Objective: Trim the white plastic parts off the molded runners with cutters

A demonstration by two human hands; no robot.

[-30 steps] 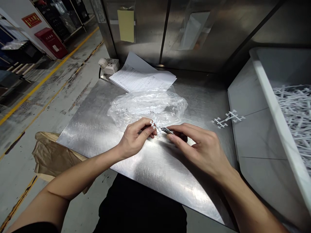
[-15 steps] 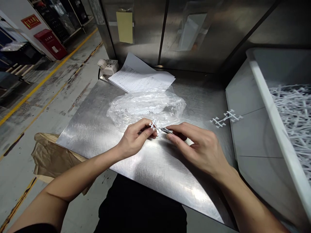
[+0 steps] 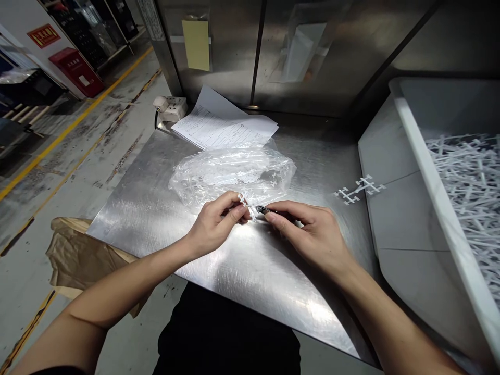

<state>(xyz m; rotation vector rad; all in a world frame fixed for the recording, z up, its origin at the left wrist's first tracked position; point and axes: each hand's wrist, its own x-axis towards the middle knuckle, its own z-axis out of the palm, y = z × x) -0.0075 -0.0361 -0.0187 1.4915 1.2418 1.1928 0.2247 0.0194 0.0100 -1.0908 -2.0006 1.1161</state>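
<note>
My left hand (image 3: 219, 221) pinches a small white branched plastic sprue (image 3: 242, 198) between thumb and fingertips, above the metal table. Close to its right side, my right hand (image 3: 308, 224) grips a small shiny metal clipper (image 3: 261, 210) between thumb and index finger. The clipper's tip is at the sprue's branches; whether its jaws are closed on one I cannot tell. Just behind both hands lies a clear plastic bag (image 3: 230, 174) with small white pieces in it. Another white branched sprue (image 3: 359, 189) is to the right, beside the grey bin.
A large grey bin (image 3: 406, 120) full of white plastic sprues (image 3: 464, 187) stands on the right. Printed papers (image 3: 226, 122) and a power socket (image 3: 174, 109) sit at the table's back. Brown paper (image 3: 82, 255) is low on the left, beyond the table's edge (image 3: 109, 242).
The whole view has shifted slightly. My right hand and the clipper have turned a little at the sprue. My left hand keeps its pinch on the sprue.
</note>
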